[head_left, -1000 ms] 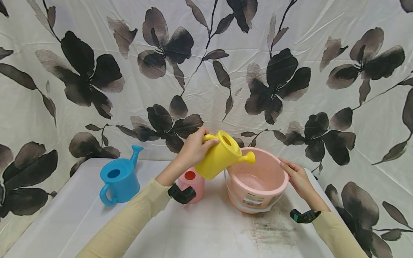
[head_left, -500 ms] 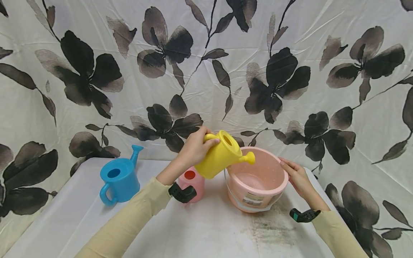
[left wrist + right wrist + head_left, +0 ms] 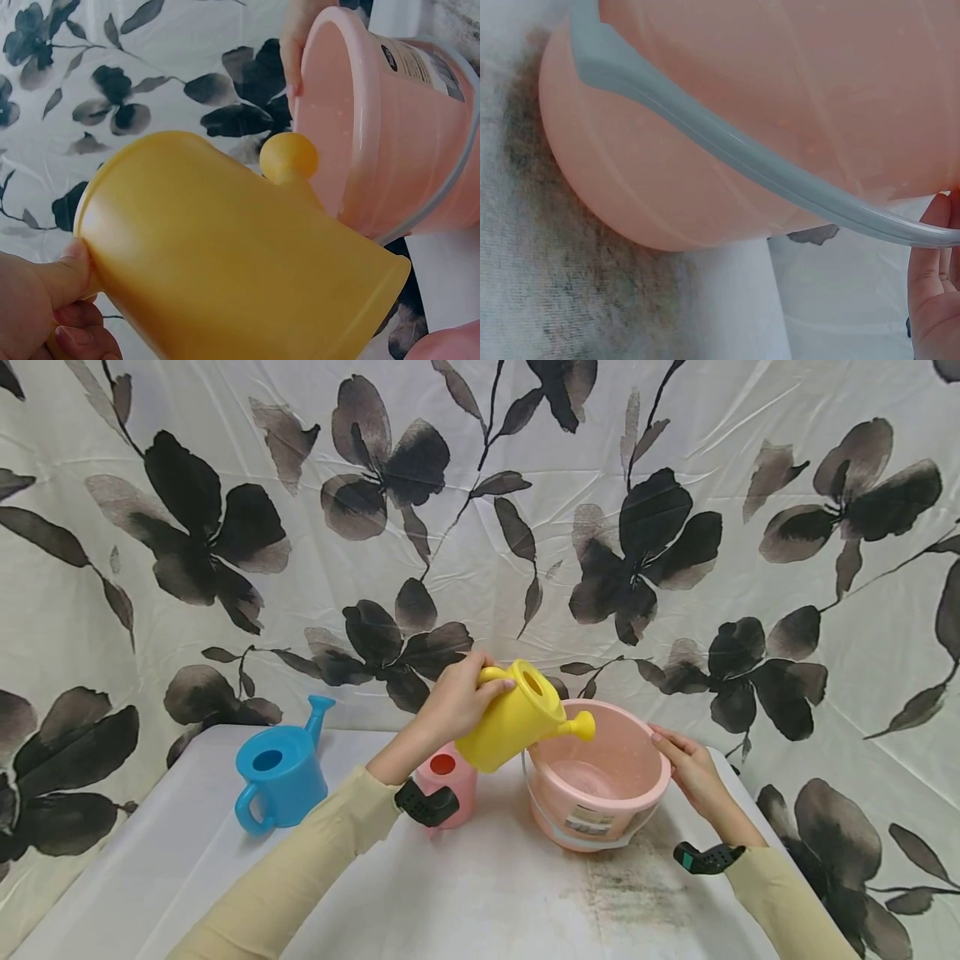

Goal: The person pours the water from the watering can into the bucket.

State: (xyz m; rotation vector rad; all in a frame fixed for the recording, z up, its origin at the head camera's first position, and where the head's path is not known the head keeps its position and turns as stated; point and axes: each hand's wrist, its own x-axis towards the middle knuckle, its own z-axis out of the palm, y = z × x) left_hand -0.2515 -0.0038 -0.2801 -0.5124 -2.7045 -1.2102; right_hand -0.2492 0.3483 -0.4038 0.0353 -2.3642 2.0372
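Note:
A yellow watering can (image 3: pixel 504 727) is tilted in the air, its round spout head over the near-left part of a pink bucket's (image 3: pixel 551 797) opening. My left hand (image 3: pixel 459 697) grips the can by its handle, thumb pressed near the top edge. In the left wrist view the can's body (image 3: pixel 232 247) fills the middle. My right hand (image 3: pixel 693 777) holds the bucket's right rim, with the thumb over the edge; only part of that hand (image 3: pixel 936 292) shows in the right wrist view. The bucket's grey handle (image 3: pixel 742 161) hangs down along its outer wall.
A blue watering can (image 3: pixel 288 785) stands on the left of the white-covered table (image 3: pixel 450 902). A pink watering can (image 3: pixel 461 781) stands behind my left wrist, partly hidden. Dark stains (image 3: pixel 637 893) mark the cloth in front of the bucket. A flowered curtain (image 3: pixel 510 435) hangs behind.
Almost nothing differs. The yellow watering can stays tilted over the bucket and both hands keep their holds, with only a slight shift of the whole view.

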